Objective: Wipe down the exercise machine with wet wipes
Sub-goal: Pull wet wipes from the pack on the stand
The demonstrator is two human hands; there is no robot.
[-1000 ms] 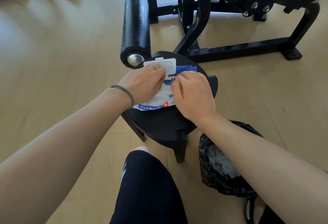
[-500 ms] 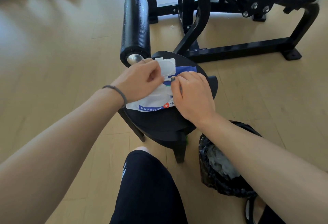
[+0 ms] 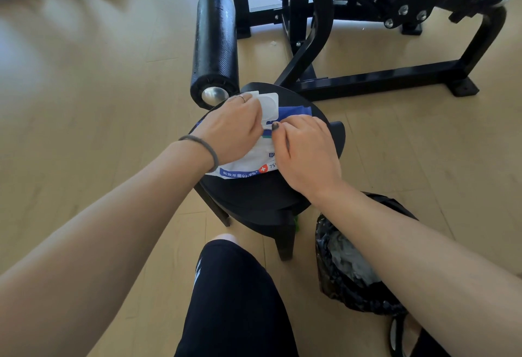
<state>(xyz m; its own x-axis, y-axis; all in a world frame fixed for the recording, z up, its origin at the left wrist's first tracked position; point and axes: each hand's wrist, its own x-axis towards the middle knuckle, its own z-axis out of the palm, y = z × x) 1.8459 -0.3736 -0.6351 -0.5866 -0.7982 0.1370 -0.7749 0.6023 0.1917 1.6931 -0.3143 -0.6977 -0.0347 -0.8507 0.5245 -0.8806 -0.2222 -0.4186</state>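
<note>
Wet wipes pack sits on our black round stool, lid flipped up at 12 o'clock. Left hand curls onto it; right hand presses down, fingers bent. Exercise machine at 1 o'clock, trash bag at 5.

Supporting wet-wipe pack: round black stool, standing on light wooden floor. Lying flat on stool top, pack showing white flip lid at far end. Resting on same floor: black exercise machine frame beyond stool, black foam roller pad just beside stool's far edge, black bin bag holding crumpled white wipes, near stool's right leg.
</note>
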